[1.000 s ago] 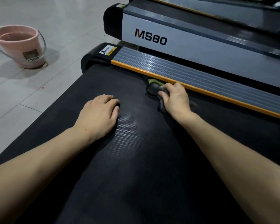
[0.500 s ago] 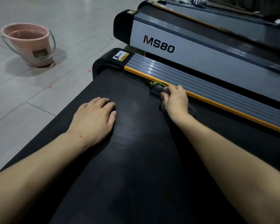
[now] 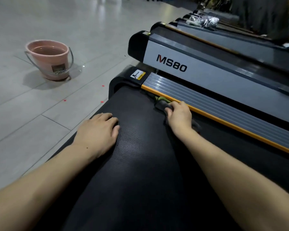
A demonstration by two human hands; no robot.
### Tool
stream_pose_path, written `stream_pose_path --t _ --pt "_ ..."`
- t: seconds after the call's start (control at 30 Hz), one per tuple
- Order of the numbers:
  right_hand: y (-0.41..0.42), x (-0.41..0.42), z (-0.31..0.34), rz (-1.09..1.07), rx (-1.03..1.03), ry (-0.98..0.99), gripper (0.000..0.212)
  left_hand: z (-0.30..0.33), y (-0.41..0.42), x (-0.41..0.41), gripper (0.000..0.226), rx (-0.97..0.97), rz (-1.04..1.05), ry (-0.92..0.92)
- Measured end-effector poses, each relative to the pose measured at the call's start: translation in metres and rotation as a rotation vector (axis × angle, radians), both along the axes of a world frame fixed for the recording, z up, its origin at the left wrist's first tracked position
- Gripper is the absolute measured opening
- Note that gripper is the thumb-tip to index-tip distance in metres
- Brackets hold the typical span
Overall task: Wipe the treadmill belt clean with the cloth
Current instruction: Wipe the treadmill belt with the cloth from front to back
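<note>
Your right hand (image 3: 179,116) is clenched on the cloth (image 3: 162,104), pressing it onto the belt (image 3: 140,164) at its right edge, just beside the orange strip (image 3: 223,121) of the side rail (image 3: 223,107). The cloth is dark grey with a bit of green showing at its far end, and it pokes out past your knuckles toward the belt's far end; a little more of it shows behind your wrist. Your left hand (image 3: 98,130) lies flat and released on the belt, palm down, fingers together, near the belt's left edge and well apart from the cloth. Both forearms reach forward over the black, dimpled belt.

A black end cap (image 3: 123,79) with a yellow-and-white sticker (image 3: 138,75) closes the far end of the rail. Past the rail stands another treadmill (image 3: 207,69) marked "MS80". On the tiled floor (image 3: 40,122) to the left, well apart from the belt, a pink bucket (image 3: 48,62) holds water, its handle folded down.
</note>
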State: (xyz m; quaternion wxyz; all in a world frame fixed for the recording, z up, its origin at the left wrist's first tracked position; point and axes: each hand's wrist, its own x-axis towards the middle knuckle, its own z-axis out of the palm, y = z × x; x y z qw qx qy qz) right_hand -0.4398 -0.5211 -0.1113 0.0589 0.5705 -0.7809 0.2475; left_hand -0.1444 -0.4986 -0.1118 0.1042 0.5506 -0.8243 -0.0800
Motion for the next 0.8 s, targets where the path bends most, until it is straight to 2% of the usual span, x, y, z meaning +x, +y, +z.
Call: stream_pose_path --t 0.07,0.2,0.27,0.33,0.4,0.5,0.57,0.7,0.77,0.8 --pt "0.017 0.025 -0.001 -0.011 -0.018 -0.001 0.024 -0.001 -0.001 0.001 0.041 0.028 -0.005 0.007" --pt "0.07 0.066 -0.011 0.403 -0.024 0.018 0.023 -0.003 -0.003 0.001 0.044 0.055 -0.01 0.033" --pt "0.062 0.056 -0.007 0.505 0.013 0.007 0.022 -0.003 -0.002 0.002 0.045 0.061 -0.008 0.045" --pt "0.03 0.037 -0.005 0.42 0.002 0.035 0.02 -0.005 -0.002 0.005 0.046 0.076 -0.021 0.067" --pt "-0.007 0.022 -0.001 0.202 -0.022 -0.013 0.02 -0.006 -0.002 0.008 0.047 0.095 -0.047 0.077" --pt "-0.025 0.037 -0.002 0.003 -0.008 -0.037 0.021 -0.004 -0.004 0.017 0.045 0.09 -0.019 0.09" --pt "-0.009 0.062 -0.002 0.057 -0.03 -0.02 0.021 -0.002 -0.005 0.025 0.044 0.083 0.027 0.076" --pt "0.025 0.091 -0.013 0.471 -0.049 0.028 0.015 -0.006 -0.007 0.031 0.053 0.108 0.008 0.001" --pt "-0.002 0.079 -0.01 0.471 -0.051 0.055 0.018 -0.006 -0.007 0.033 0.057 0.114 0.001 -0.016" --pt "-0.021 0.073 -0.009 0.399 -0.066 0.051 0.02 -0.005 -0.008 0.033 0.058 0.117 0.001 -0.016"
